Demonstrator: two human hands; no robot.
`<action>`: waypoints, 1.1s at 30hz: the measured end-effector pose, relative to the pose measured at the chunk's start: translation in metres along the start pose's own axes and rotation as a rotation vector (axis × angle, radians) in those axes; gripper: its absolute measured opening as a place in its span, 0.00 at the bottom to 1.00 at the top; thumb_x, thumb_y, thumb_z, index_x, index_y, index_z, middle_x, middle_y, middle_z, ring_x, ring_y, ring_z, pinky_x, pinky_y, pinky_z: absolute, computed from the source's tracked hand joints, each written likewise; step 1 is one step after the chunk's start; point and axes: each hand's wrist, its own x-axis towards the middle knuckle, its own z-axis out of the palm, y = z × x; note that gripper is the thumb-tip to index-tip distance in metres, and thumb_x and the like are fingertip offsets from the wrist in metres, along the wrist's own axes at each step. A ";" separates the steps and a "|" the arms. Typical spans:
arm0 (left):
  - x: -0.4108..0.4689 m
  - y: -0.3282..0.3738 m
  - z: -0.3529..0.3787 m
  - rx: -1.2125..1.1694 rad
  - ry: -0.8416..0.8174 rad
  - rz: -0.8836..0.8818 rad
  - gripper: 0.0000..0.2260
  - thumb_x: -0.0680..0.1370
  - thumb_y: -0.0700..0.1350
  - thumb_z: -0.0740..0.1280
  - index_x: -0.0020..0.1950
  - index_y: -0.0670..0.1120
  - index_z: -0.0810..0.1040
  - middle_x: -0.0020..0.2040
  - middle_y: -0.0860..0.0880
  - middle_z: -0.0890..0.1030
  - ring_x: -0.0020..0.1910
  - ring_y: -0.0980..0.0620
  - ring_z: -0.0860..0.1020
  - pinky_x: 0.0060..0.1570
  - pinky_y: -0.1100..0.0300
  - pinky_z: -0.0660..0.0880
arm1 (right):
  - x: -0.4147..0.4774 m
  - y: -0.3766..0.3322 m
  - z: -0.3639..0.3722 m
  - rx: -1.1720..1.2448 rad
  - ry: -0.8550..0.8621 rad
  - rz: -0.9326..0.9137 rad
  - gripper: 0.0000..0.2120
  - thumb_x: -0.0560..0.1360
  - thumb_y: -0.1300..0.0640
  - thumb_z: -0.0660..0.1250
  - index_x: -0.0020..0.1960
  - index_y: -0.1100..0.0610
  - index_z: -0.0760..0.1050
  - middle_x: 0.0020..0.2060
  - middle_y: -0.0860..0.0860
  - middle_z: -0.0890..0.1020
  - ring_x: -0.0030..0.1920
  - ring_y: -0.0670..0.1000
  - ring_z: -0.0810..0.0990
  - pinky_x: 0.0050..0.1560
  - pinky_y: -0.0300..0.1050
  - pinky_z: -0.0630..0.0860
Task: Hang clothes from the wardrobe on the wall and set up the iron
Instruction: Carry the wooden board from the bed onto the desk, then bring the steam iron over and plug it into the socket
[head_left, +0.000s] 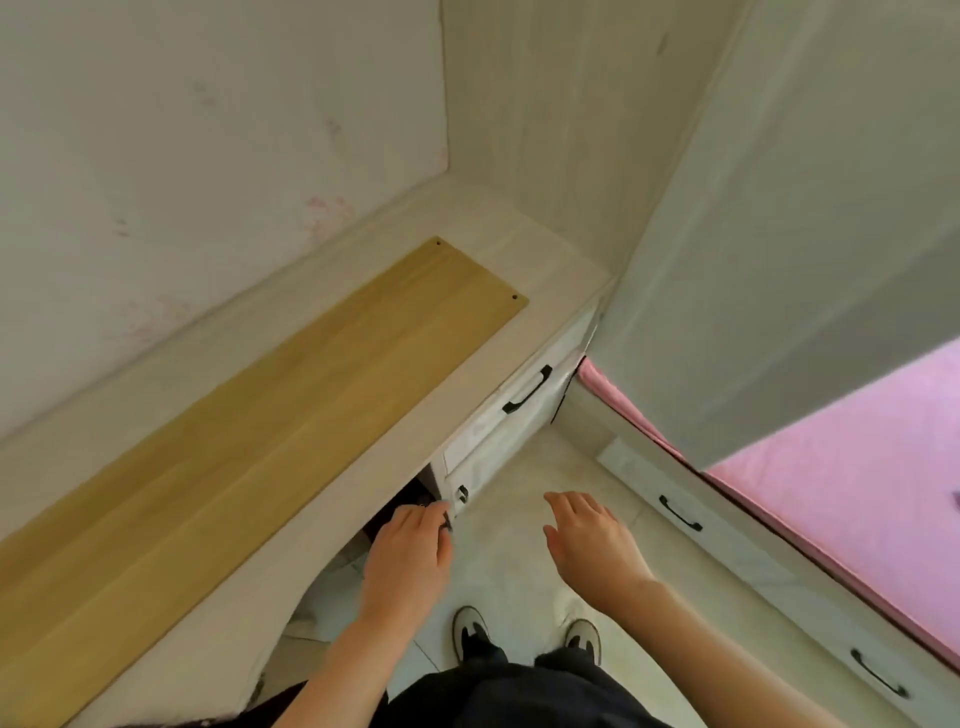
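Observation:
No clothes or iron show in this view. A tall pale wardrobe panel (779, 234) rises at the right. My left hand (410, 551) reaches under the desk edge, and its fingertips curl on a small black handle (445, 519) at the edge of the white lower cabinet door (483, 473). Beside it, my right hand (587, 540) hovers over the floor with fingers spread and relaxed, holding nothing.
A pale desk (545, 260) runs along the wall, with a long yellow wooden board (260, 415) lying on it. A drawer with a black handle (527, 389) sits above the cabinet door. A pink-covered bed (857, 467) with drawers stands at the right. My shoes rest on the tiled floor (519, 571).

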 end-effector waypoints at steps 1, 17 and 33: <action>0.002 0.011 0.002 0.004 -0.007 0.047 0.14 0.75 0.41 0.68 0.60 0.44 0.79 0.46 0.50 0.82 0.48 0.52 0.80 0.44 0.57 0.78 | -0.009 0.007 0.000 0.004 0.016 0.031 0.21 0.81 0.50 0.53 0.72 0.55 0.62 0.67 0.50 0.71 0.68 0.51 0.68 0.69 0.44 0.63; -0.017 0.211 0.094 0.065 -0.174 0.534 0.13 0.75 0.41 0.68 0.60 0.44 0.79 0.43 0.52 0.81 0.46 0.52 0.78 0.40 0.59 0.76 | -0.207 0.169 0.033 0.084 0.223 0.481 0.18 0.77 0.53 0.65 0.64 0.58 0.73 0.58 0.53 0.80 0.61 0.55 0.77 0.63 0.48 0.72; -0.125 0.452 0.228 0.045 -0.338 0.959 0.16 0.73 0.41 0.70 0.60 0.45 0.78 0.54 0.51 0.81 0.56 0.52 0.78 0.57 0.58 0.75 | -0.394 0.335 0.071 0.137 0.426 0.790 0.21 0.75 0.54 0.66 0.65 0.61 0.72 0.60 0.55 0.79 0.64 0.57 0.74 0.66 0.52 0.71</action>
